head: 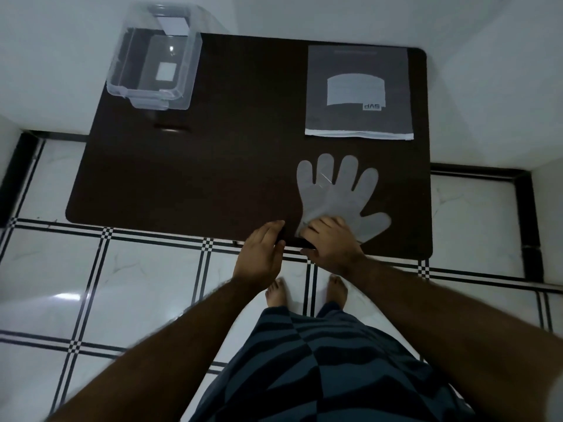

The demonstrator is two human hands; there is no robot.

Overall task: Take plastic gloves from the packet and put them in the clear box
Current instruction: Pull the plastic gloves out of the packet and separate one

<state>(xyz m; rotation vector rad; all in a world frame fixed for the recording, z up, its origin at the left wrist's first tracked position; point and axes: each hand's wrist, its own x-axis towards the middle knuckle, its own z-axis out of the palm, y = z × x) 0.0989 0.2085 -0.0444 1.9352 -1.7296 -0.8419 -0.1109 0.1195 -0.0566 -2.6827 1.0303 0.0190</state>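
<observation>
Right hand (330, 242) pressed down on the cuff end of a plastic glove (338, 193), fingers curled over the thin film at the near edge of the tabletop (213, 147); could not tell whether the film was pinched or merely held flat. Left hand (262, 251) set just beside it to the left, fingers together and slightly bent, thumb side touching the tabletop's near edge, holding nothing visible. Glove spread flat, its five fingers fanned toward the far side and right, the thumb lobe sticking out to the right of the right hand. Farther away, directly beyond the glove, lay the packet (359, 92): flat, grey, rectangular, with a paler label panel and a white strip along its near edge, well apart from the glove. Far left corner of the tabletop held the clear box (152, 62), open on top, a small white square showing at its bottom, partly overhanging the far left edge; no glove seen inside. Tabletop dark brown with rounded corners. Below, white floor tiles (137, 269) with black lines, two bare feet (304, 292), and dark striped shorts (320, 360).
</observation>
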